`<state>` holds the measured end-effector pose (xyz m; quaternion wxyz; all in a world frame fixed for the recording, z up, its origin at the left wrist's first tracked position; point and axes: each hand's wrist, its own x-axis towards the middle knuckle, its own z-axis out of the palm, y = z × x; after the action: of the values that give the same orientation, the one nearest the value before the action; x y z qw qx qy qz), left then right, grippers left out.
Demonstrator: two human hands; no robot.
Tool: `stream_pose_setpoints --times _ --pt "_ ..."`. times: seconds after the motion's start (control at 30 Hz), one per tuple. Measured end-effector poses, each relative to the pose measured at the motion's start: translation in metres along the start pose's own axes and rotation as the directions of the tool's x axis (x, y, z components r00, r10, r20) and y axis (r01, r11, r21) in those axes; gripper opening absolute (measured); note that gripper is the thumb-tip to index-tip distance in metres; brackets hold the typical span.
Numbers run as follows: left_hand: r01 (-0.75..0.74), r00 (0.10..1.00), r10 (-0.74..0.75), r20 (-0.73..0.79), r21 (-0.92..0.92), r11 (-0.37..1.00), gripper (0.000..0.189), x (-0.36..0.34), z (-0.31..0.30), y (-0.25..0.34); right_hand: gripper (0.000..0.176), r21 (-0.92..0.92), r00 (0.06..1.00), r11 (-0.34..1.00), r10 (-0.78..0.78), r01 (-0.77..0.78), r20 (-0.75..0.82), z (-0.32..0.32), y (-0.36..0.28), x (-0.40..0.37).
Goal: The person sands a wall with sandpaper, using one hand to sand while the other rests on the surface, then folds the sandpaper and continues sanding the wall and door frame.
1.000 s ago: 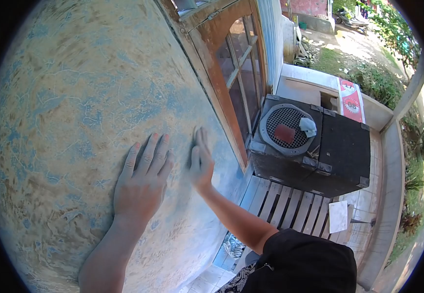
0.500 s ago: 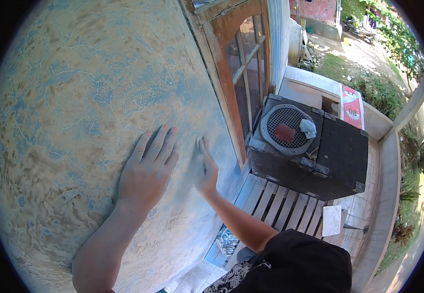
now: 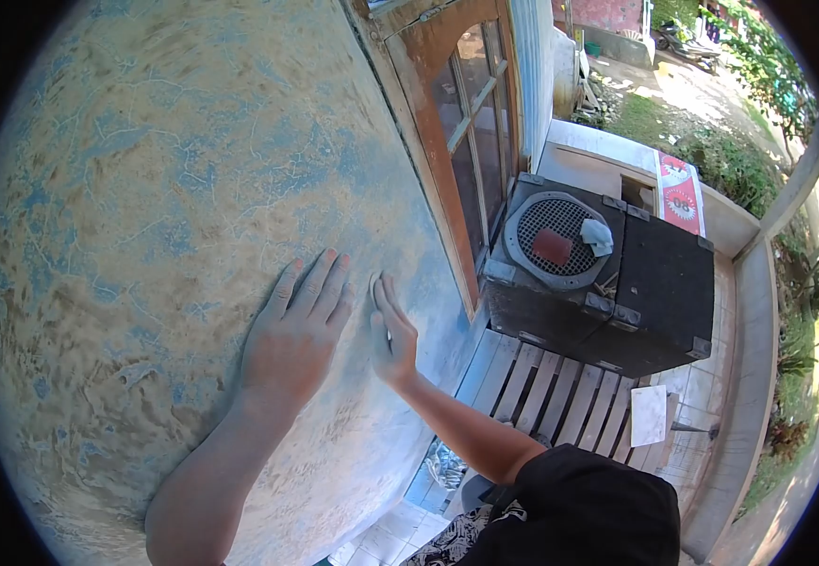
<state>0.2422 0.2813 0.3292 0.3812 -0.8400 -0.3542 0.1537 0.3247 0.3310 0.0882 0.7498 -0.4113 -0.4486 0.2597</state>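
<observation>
My left hand lies on the patchy blue-and-beige wall, palm down, fingers stretched and slightly apart, with nothing under it that I can see. Just to its right, my right hand is turned edge-on against the same wall. Its fingers are held close together, with a small dark gap by the thumb. The palm side faces the wall, so whatever it may grip there is hidden. Pale dust coats both hands. Around them the wall surface is cracked, with paint worn away in patches.
A wooden window frame borders the wall. Beyond it stands a black speaker cabinet bearing a reddish-brown piece and a pale crumpled cloth on its round grille. A slatted wooden bench and a white sheet are lower right.
My left hand has slid slightly right and down along the wall. My right hand has shifted a little left, its fingers tilting, still at the wall. The view has moved slightly.
</observation>
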Motion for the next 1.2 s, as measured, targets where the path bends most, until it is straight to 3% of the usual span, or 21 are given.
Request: stream_pose_setpoints --times 0.07,0.1,0.17,0.2,0.27,0.4,0.43,0.5,0.57,0.63,0.67,0.73,0.77,0.87,0.9,0.97,1.1,1.17,1.2 --pt "-0.02 1.0 0.02 0.004 0.01 1.0 0.047 -0.001 0.0 -0.003 0.046 -0.007 0.966 0.975 -0.22 0.223 0.134 -0.004 0.018 -0.014" --pt "-0.02 1.0 0.02 0.008 0.002 1.0 0.047 -0.003 0.0 -0.002 0.046 0.002 0.969 0.976 -0.214 0.216 0.119 -0.005 0.035 -0.011" --pt "-0.027 0.999 0.027 0.02 -0.003 1.0 0.046 -0.006 -0.001 -0.001 0.044 -0.055 0.996 0.998 -0.041 0.037 -0.076 -0.008 0.068 0.011" --pt "-0.032 0.999 0.032 0.018 0.001 0.999 0.046 -0.006 -0.002 0.0 0.044 -0.05 0.996 0.998 -0.043 0.04 -0.077 -0.009 0.069 0.026" --pt "-0.02 1.0 0.02 0.005 0.006 1.0 0.046 -0.006 0.0 0.001 0.046 0.033 0.943 0.957 0.29 -0.289 -0.161 -0.012 0.065 0.054" --pt "-0.006 1.0 0.006 -0.015 0.002 1.0 0.047 -0.004 0.005 0.001 0.044 0.001 0.998 0.999 0.045 -0.045 0.032 -0.003 -0.014 0.036" --pt "-0.015 1.0 0.015 -0.013 -0.005 1.0 0.046 -0.004 0.005 0.001 0.044 0.003 0.998 0.999 0.041 -0.041 0.037 -0.005 -0.017 0.023" --pt "-0.013 1.0 0.013 -0.019 0.0 1.0 0.046 -0.004 0.007 0.001 0.044 -0.003 0.972 0.986 -0.161 0.164 0.173 -0.006 -0.02 0.004" --pt "-0.022 1.0 0.022 -0.021 -0.002 1.0 0.046 -0.006 0.007 0.001 0.046 0.02 0.957 0.973 -0.229 0.229 0.178 -0.013 0.027 0.009" --pt "-0.017 1.0 0.017 -0.02 -0.003 1.0 0.045 -0.005 0.005 0.002 0.045 -0.068 1.0 0.998 -0.013 0.012 -0.013 -0.017 0.07 0.027" --pt "-0.017 1.0 0.016 -0.024 -0.014 1.0 0.045 -0.004 0.005 0.003 0.045 -0.079 1.0 0.997 -0.012 0.011 -0.011 -0.022 0.081 0.042" --pt "-0.013 1.0 0.013 -0.028 0.008 1.0 0.044 -0.003 0.007 0.004 0.044 -0.043 0.909 0.909 0.411 -0.414 -0.066 -0.032 0.086 0.072" --pt "-0.013 0.999 0.013 -0.036 0.007 1.0 0.044 -0.001 0.008 0.003 0.044 -0.047 0.911 0.911 0.406 -0.409 -0.07 -0.033 0.086 0.076" --pt "-0.034 0.999 0.034 -0.005 0.0 0.999 0.044 -0.003 0.009 0.006 0.044 -0.041 0.991 0.99 0.13 -0.132 -0.033 -0.017 0.022 0.065" --pt "-0.033 0.999 0.033 0.004 -0.001 0.999 0.044 -0.004 0.007 0.006 0.044 -0.044 0.989 0.989 0.143 -0.144 -0.034 -0.013 0.013 0.05" --pt "-0.032 0.999 0.032 -0.001 -0.003 0.999 0.044 0.0 0.004 0.006 0.044 -0.043 0.989 0.992 -0.117 0.121 0.088 -0.014 0.005 0.028" --pt "-0.052 0.998 0.052 0.022 -0.002 0.999 0.043 -0.002 0.006 0.009 0.044 -0.093 0.992 0.991 -0.084 0.092 0.09 -0.034 0.069 0.033" --pt "-0.051 0.999 0.051 0.011 0.003 0.999 0.043 -0.002 0.009 0.012 0.044 -0.143 0.971 0.965 0.203 -0.221 -0.126 -0.042 0.102 0.057" --pt "-0.06 0.998 0.06 0.019 0.004 0.998 0.043 -0.002 0.01 0.013 0.044 -0.141 0.971 0.965 0.202 -0.219 -0.128 -0.041 0.101 0.061"
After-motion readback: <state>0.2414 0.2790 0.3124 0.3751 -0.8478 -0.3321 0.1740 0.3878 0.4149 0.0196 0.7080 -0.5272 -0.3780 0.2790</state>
